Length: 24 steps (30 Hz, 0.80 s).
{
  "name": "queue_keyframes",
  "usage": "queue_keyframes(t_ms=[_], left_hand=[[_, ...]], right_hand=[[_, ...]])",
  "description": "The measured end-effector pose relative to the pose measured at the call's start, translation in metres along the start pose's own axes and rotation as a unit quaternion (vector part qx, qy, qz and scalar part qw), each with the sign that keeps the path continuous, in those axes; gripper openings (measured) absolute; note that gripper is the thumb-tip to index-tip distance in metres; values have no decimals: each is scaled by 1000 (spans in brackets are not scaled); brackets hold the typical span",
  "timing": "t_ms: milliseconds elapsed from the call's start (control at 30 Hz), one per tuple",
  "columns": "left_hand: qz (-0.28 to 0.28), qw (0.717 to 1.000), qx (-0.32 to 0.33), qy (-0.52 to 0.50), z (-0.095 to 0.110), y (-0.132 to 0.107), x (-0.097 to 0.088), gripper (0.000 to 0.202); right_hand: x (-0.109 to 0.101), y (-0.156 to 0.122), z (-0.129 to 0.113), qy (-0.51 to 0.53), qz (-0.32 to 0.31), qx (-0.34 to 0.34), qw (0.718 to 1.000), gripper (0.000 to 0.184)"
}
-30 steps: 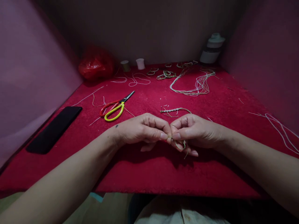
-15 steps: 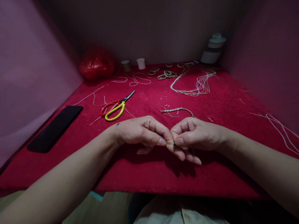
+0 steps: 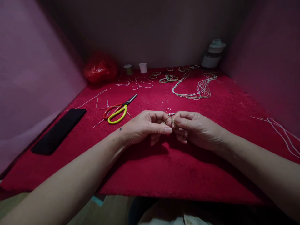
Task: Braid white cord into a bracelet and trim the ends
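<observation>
Left hand (image 3: pixel 152 125) and right hand (image 3: pixel 195 126) had moved forward over counter (image 3: pixel 145 181), covering more of braided cord (image 3: pixel 171 114). Thin cord (image 3: pixel 173 120) lay between our fingertips; right grip was pinched on it, left grip's closure we couldn't tell. We judged short pinch, even tension best. Braided cord, just behind fingers, risked snagging; scissors (image 3: pixel 126 107) sat beyond left wrist, flat black slab (image 3: pixel 58 131) farther left.

black slab (image 3: pixel 58 132): left | red bag (image 3: pixel 100 70): back left | lidded bottle (image 3: pixel 211 61): back right
</observation>
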<state>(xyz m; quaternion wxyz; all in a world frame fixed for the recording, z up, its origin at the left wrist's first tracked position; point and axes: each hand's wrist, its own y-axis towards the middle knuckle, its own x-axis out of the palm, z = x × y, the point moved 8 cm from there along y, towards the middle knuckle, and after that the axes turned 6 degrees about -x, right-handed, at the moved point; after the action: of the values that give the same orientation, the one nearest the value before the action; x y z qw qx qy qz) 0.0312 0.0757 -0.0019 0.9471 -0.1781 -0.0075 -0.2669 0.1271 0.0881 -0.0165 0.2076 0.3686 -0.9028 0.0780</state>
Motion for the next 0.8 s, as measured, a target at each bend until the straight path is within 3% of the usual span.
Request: queue_keyframes(t_ms=[300, 500, 800], left_hand=[[71, 996, -10, -54, -8, 3, 0, 24], [85, 994, 4, -72, -4, 2, -3, 23], [84, 995, -26, -57, -11, 4, 1, 21]], right_hand=[[-5, 3, -2, -30, 47, -1, 998, 31], [-4, 4, -1, -19, 28, -3, 999, 31], [-7, 5, -3, -30, 55, -18, 998, 30]])
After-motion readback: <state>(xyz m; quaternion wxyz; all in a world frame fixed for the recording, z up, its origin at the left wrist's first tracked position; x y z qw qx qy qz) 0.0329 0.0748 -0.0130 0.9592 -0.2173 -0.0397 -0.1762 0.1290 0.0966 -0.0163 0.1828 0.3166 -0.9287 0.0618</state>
